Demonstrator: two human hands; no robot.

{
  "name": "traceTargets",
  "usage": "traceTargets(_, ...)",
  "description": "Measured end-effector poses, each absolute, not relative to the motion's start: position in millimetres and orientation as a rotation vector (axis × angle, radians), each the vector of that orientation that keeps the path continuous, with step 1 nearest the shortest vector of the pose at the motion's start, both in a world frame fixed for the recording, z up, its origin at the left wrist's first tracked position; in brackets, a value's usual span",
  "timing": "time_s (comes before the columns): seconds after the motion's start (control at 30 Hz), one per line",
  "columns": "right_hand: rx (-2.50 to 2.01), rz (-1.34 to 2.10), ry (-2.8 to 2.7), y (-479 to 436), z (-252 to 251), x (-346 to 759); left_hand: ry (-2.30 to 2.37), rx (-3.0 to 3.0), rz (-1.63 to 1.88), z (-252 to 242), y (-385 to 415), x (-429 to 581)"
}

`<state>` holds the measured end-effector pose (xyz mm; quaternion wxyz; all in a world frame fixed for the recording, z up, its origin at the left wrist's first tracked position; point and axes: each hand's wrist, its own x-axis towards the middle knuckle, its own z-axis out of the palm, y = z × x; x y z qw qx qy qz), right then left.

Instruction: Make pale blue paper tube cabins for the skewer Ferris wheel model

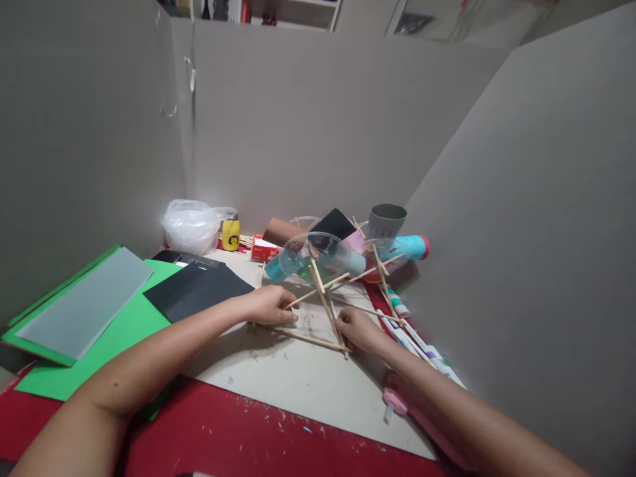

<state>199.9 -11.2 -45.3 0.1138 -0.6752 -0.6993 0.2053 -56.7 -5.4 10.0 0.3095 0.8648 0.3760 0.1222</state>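
Grey panels enclose a desk with a red cover point(238, 424) and a pale board point(278, 377) scattered with small scraps. Two bare forearms reach in from the lower corners toward the middle, where a frame point(326, 303) of thin wooden sticks stands on the board, between the hands. The left hand point(272, 305), palm turned inward, pinches the end of a slanting stick point(318, 291) between thumb and fingers. The right hand point(360, 329) is curled, its fingertips against the frame's near upright corner; whether they grip a stick I cannot tell. Behind the frame, a clear bowl point(315, 255) lets blue and green show through its wall. To its right stands a grey cup point(387, 225) with dark markings; its inside is too dim to make out. Farther left, a yellow jar point(231, 233) with a lion picture stands beside a whitish plastic bag point(191, 226), its contents unclear.
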Motion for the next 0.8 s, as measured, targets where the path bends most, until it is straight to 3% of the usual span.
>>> traceTargets(0.23,-1.905,0.613,-2.059,-11,-41,202,1.001,2.282,0.358,17,-15,-78)
traceTargets(0.47,-1.697,0.470,-2.055,-16,-4,208,0.954,2.280,0.361,11,-11,-82)
traceTargets(0.8,-1.292,0.742,-2.070,-40,32,176,0.961,2.282,0.311,15,-16,-84)
